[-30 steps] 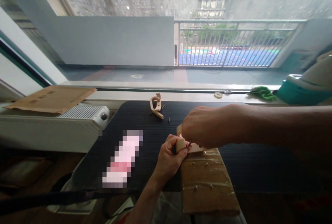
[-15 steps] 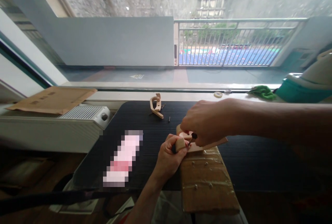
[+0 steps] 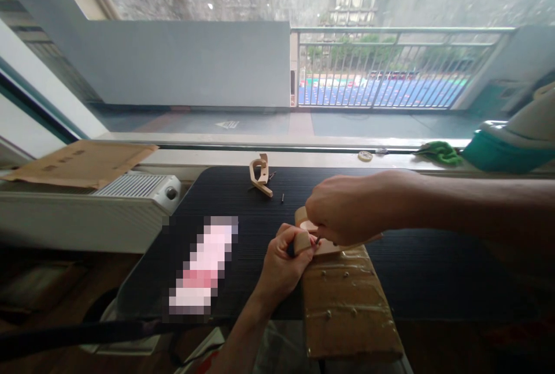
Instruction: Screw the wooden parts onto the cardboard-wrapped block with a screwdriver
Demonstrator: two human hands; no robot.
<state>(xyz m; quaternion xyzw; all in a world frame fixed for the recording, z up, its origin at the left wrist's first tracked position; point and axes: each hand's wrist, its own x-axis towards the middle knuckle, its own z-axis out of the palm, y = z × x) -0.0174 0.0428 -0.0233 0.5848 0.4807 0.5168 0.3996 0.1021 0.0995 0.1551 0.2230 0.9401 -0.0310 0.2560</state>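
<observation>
My left hand (image 3: 281, 264) is closed round the near end of a small wooden piece (image 3: 303, 238) that rests on a brown taped cardboard block (image 3: 347, 304). My right hand (image 3: 347, 210) reaches in from the right and is closed over the top of the same wooden piece, pinching a thin dark tool I cannot make out. Both hands touch the piece above the black tabletop (image 3: 243, 229). A second wooden piece (image 3: 260, 174), curved like a hook, stands farther back on the table with small dark nails (image 3: 282, 196) beside it.
A blurred pink object (image 3: 202, 267) lies on the table's left half. A white radiator (image 3: 130, 189) with flat cardboard (image 3: 82, 163) on it is at the left. On the window sill sit a tape roll (image 3: 365, 156), a green cloth (image 3: 440, 152) and a teal and cream thing (image 3: 511, 148).
My right hand rose slightly, showing a dark tool tip at the wooden piece, then lowered again onto it. My left hand has kept its hold. The view shifted down a little.
</observation>
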